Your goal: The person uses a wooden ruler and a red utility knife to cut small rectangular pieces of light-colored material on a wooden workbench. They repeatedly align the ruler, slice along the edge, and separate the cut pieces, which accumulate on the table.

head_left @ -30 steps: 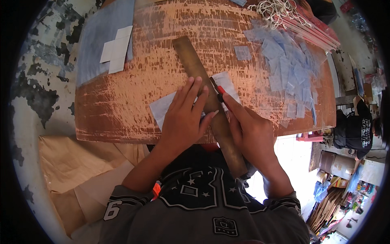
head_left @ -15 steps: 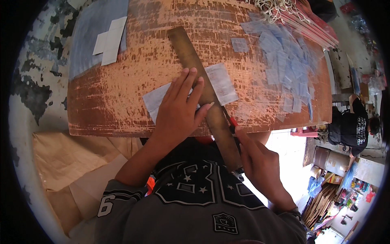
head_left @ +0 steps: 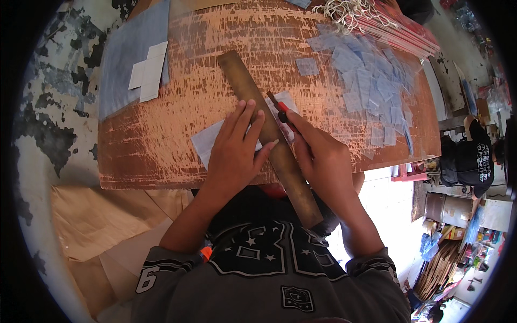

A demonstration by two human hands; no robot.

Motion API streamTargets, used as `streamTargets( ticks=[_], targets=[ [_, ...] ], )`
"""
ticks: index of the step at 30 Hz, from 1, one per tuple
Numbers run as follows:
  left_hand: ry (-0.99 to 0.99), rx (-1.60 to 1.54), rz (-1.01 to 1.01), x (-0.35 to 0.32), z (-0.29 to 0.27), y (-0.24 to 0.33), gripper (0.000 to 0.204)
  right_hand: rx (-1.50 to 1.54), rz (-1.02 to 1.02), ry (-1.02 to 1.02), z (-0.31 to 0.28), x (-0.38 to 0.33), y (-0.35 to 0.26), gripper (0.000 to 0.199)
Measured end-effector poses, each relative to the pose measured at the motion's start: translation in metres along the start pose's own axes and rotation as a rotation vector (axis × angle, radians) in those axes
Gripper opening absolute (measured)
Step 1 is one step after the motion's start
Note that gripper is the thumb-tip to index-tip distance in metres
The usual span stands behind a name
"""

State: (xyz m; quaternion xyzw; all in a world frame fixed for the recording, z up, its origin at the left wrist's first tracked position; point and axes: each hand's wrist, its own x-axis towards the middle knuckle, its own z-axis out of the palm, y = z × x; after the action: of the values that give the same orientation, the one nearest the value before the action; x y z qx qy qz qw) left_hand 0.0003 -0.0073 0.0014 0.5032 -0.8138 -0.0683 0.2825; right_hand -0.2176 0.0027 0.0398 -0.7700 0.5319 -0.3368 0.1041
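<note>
A long brownish metal straightedge (head_left: 239,75) lies slanted across the worn table and hangs past its near edge. Flat on it and on a translucent plastic sheet (head_left: 202,140) rests my left hand (head_left: 232,151), fingers stretched and apart. The sheet passes under the straightedge and shows on both sides. My right hand (head_left: 327,161) grips a red and black cutter knife (head_left: 282,107). Its dark blade lies close along the straightedge's right side, over the sheet's far right part. Whether the blade touches the sheet I cannot tell.
Small bluish plastic pieces (head_left: 371,81) are heaped at the right, with a single square (head_left: 307,67) beside them. White strips (head_left: 154,70) lie on a larger blue sheet (head_left: 116,89) at the far left. Cords and red rods (head_left: 388,27) occupy the far right. A person (head_left: 466,156) is off to the right.
My right hand has moved the knife away from me along the straightedge, from near the table edge to the sheet's far part. The left hand keeps its place on the straightedge.
</note>
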Motion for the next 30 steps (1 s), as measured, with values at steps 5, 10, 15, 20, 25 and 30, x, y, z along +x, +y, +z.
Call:
streamTargets(
  ticks=[5,10,15,20,25,30],
  targets=[
    [0.000,-0.023,-0.012,0.000,0.001,0.000,0.062,-0.073,-0.032,-0.057,0.005,0.002,0.003,0.053],
    [-0.007,-0.026,-0.014,-0.001,0.001,0.000,0.063,-0.105,-0.064,-0.102,-0.002,0.002,-0.003,0.054],
    [0.000,-0.026,-0.012,-0.001,0.000,0.000,0.062,-0.149,-0.038,-0.170,-0.007,0.003,-0.009,0.053],
    [0.012,-0.028,-0.008,-0.002,0.002,0.000,0.062,-0.102,0.081,-0.302,-0.034,-0.020,-0.023,0.055],
    [0.009,-0.031,-0.009,-0.003,0.002,0.000,0.061,-0.122,0.042,-0.340,-0.067,-0.061,-0.027,0.052],
    [0.001,-0.031,-0.011,-0.003,0.003,-0.002,0.062,-0.056,0.169,-0.401,-0.093,-0.061,-0.037,0.052]
  ],
)
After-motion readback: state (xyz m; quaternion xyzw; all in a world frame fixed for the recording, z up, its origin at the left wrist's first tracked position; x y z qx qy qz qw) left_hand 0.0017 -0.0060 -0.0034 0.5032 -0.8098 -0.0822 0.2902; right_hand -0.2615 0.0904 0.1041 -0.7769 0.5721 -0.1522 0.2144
